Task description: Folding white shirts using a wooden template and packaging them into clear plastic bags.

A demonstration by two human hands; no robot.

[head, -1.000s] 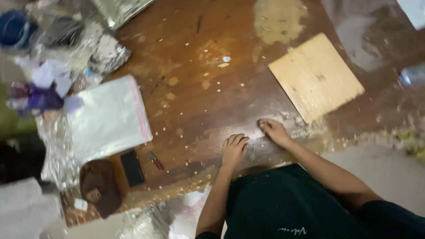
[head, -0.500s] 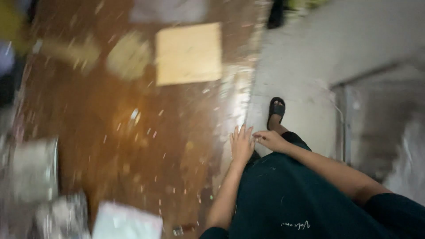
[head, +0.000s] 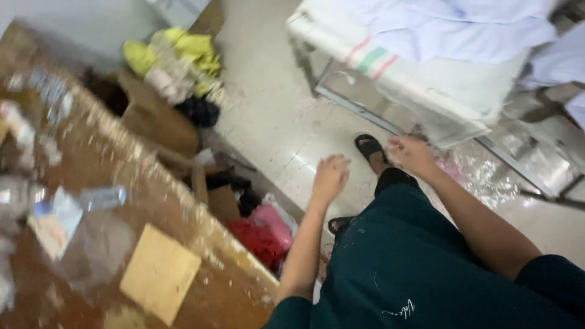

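Crinkled clear plastic film (head: 487, 173) lies on the floor (head: 274, 131) just beyond the right hand (head: 411, 153), whose grip is empty, fingers loosely apart; it looks light, limp and slippery, best pinched at an edge. Left hand (head: 330, 176) hangs open, well short of it.

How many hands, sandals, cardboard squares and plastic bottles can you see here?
Hands: 2, the left hand and the right hand, both empty
Black sandals: 2, one on the forward foot, one partly hidden by the dark green clothing
Cardboard squares: 1 on the wooden table
Plastic bottles: 1, blurred
Total: 6
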